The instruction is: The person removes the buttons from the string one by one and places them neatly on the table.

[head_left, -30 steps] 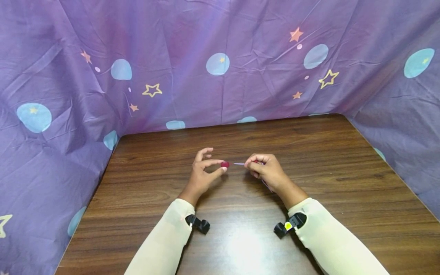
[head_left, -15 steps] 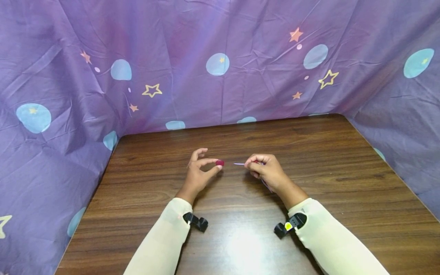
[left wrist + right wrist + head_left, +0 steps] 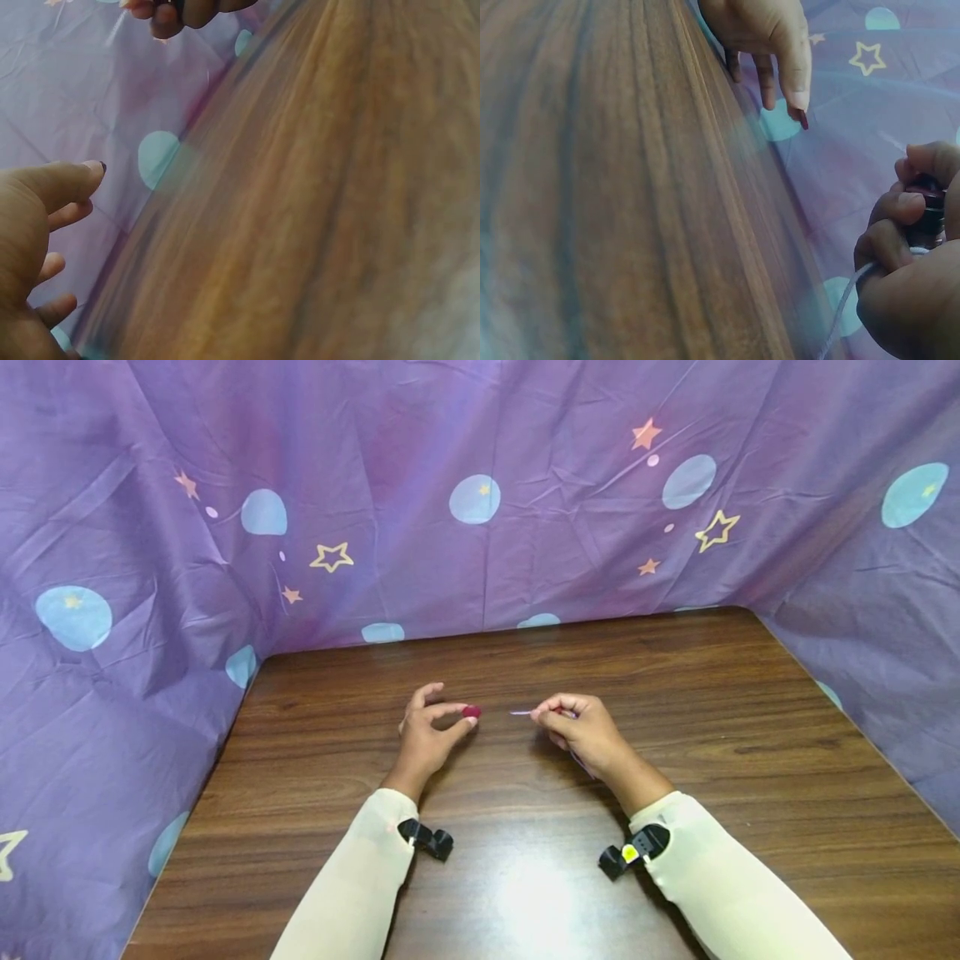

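Observation:
Between thumb and index finger, my left hand point(image 3: 429, 739) pinches a small dark red disc point(image 3: 471, 712) above the table, its other fingers spread. Seen nearly edge-on in the right wrist view, the disc point(image 3: 803, 118) looks thin. My right hand point(image 3: 591, 732) grips a thin pale lilac cord point(image 3: 521, 712), whose short end points left toward the disc, with a gap between them. More cord point(image 3: 843, 304) hangs out below the right hand. Dark and reddish round pieces point(image 3: 931, 196) sit inside its curled fingers, partly hidden; their kind is unclear.
A brown wood-grain table point(image 3: 315, 860) lies under both hands, with a bright glare near its front. Purple cloth point(image 3: 420, 560) with stars and planets hangs along the back and both sides. Each sleeved wrist carries a black camera point(image 3: 617, 860).
My left hand has moved a little to the left with the disc, widening the gap to the cord's end. The right hand has stayed almost in place.

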Available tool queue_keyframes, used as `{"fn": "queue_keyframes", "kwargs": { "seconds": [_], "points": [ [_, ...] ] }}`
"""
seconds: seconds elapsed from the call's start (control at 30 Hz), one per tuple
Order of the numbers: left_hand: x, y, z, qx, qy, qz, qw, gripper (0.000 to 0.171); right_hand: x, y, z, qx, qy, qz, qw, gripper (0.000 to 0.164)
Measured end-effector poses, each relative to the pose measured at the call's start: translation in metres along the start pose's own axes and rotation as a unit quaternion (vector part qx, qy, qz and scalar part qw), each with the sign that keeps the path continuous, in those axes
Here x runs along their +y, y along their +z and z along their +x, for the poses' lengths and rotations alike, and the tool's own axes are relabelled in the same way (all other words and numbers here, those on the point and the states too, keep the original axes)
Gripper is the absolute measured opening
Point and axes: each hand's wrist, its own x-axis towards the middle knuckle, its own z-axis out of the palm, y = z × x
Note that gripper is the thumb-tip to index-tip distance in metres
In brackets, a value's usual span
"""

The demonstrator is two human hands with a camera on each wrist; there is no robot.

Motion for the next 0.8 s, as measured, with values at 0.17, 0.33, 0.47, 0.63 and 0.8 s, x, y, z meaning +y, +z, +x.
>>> {"fn": "queue_keyframes", "kwargs": {
  "seconds": [0.17,0.33,0.47,0.63,0.8],
  "points": [
    [-0.0011,-0.0008,0.001,-0.003,-0.014,0.019,0.9997,0.024,0.001,0.0003,0.0009,0.006,0.006,-0.01,1.0,0.024],
    [-0.0018,-0.0014,0.0018,0.005,-0.03,0.029,0.9991,0.023,0.0009,0.0008,0.0013,0.0,0.022,-0.015,1.0,0.024],
    [-0.003,-0.0017,0.0019,0.012,-0.03,0.04,0.9987,0.023,0.0016,0.0014,0.0015,-0.003,0.032,-0.016,0.999,0.023],
    [-0.0023,-0.0026,0.0002,0.015,-0.034,0.053,0.9979,0.023,0.0025,0.0029,0.0007,-0.001,0.035,-0.02,0.999,0.013],
    [-0.0018,-0.0027,0.0006,0.015,-0.048,0.062,0.9968,0.026,0.0021,0.003,0.0002,-0.005,0.037,-0.015,0.999,0.015]
  ]
}}
